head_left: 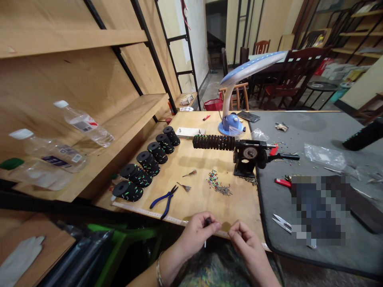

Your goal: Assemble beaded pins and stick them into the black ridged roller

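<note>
Left hand well apart from plastic bottles on the shelf

A small handicraft workshop is shown: a plywood workbench is set just before the left hand and right hand, a hand-cranked winder is mounted ahead of them, black spools and pliers are laid out ahead and to the left, and wooden shelving stands further left.

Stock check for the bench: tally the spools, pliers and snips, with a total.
Spools: 6
Pliers: 1
Snips: 1
Total: 8
</note>
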